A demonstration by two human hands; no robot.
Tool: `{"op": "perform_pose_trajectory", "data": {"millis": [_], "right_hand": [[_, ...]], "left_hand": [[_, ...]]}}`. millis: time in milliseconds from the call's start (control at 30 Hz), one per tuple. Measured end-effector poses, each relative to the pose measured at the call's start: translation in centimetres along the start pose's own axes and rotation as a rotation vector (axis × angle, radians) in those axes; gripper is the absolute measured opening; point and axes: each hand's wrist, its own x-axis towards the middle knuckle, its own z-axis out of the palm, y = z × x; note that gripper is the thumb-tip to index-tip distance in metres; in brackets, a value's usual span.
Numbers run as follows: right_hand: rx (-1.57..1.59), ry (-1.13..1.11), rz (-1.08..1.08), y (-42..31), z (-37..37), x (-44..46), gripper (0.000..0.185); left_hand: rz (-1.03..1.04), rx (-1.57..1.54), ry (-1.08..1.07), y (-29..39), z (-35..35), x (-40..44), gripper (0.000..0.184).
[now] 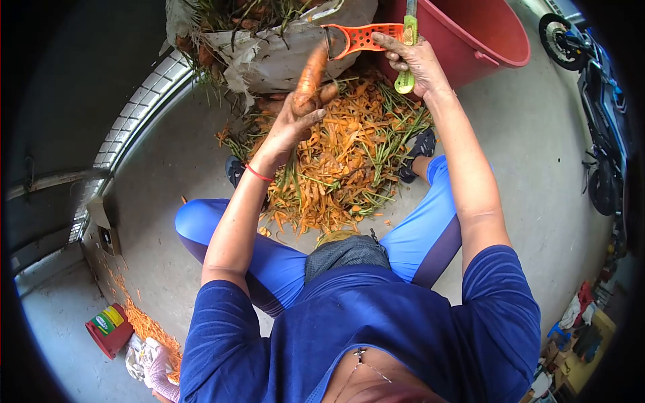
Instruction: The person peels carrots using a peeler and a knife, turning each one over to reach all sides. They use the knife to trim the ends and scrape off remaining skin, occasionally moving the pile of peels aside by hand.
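Observation:
My left hand (pixel 293 122) is closed around the thick end of an orange carrot (pixel 311 79), which points up and slightly away from me. Part of its surface looks blurred by motion. In my right hand (pixel 422 66) are an orange peeler (pixel 368 39) with holes in its body, and a green-handled knife (pixel 410 32) whose metal blade runs out of the top of the view. The peeler's head reaches left, close to the carrot's tip; whether they touch I cannot tell. Below both hands lies a heap of carrot peelings (pixel 346 151) mixed with green stems.
A torn white sack (pixel 269 60) holding carrots and stems stands ahead. Beside it is a large red tub (pixel 480 50). A blue motorbike (pixel 603 127) is parked at right. A small red bucket (pixel 109 330) and more orange shreds (pixel 149 326) lie at lower left.

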Motion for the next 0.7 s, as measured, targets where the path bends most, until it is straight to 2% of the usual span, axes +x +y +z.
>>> {"op": "perform_pose_trajectory", "data": {"millis": [100, 233, 267, 367, 400, 500, 533, 633, 667, 700], "right_hand": [[0.056, 0.028, -0.042, -0.1, -0.1, 0.1, 0.025], [0.070, 0.021, -0.053, -0.2, 0.2, 0.5, 0.025], [0.056, 0.017, -0.041, 0.1, 0.2, 0.6, 0.026], [0.003, 0.015, -0.027, -0.3, 0.7, 0.1, 0.026], [-0.007, 0.025, -0.043, -0.5, 1.0, -0.1, 0.024], [-0.053, 0.047, -0.051, -0.4, 1.3, 0.0, 0.023], [-0.067, 0.046, -0.044, -0.2, 1.2, 0.1, 0.024], [-0.102, 0.055, -0.019, 0.5, 1.4, 0.3, 0.024], [-0.112, 0.064, -0.010, 0.6, 1.4, 0.3, 0.024], [-0.111, 0.065, -0.011, 0.6, 1.5, 0.4, 0.024]], "left_hand": [[0.101, -0.292, -0.062, 1.3, 1.3, -0.5, 0.063], [-0.081, -0.062, 0.096, -0.8, -0.9, 1.3, 0.061], [-0.136, -0.005, 0.096, -1.2, -1.3, 1.6, 0.048], [-0.048, 0.241, 0.206, -2.1, -1.0, 1.8, 0.026], [0.084, 0.517, 0.260, -2.1, -1.4, 2.2, 0.034], [0.037, 0.701, 0.244, -1.0, -2.3, 2.0, 0.058], [0.086, 0.464, 0.157, -0.8, -2.3, 1.9, 0.058], [0.056, 0.148, 0.058, -0.3, -1.2, 1.1, 0.056], [0.110, 0.201, 0.040, -1.7, -1.6, 1.6, 0.048], [0.067, 0.139, 0.037, -1.2, -1.3, 1.3, 0.046]]}}
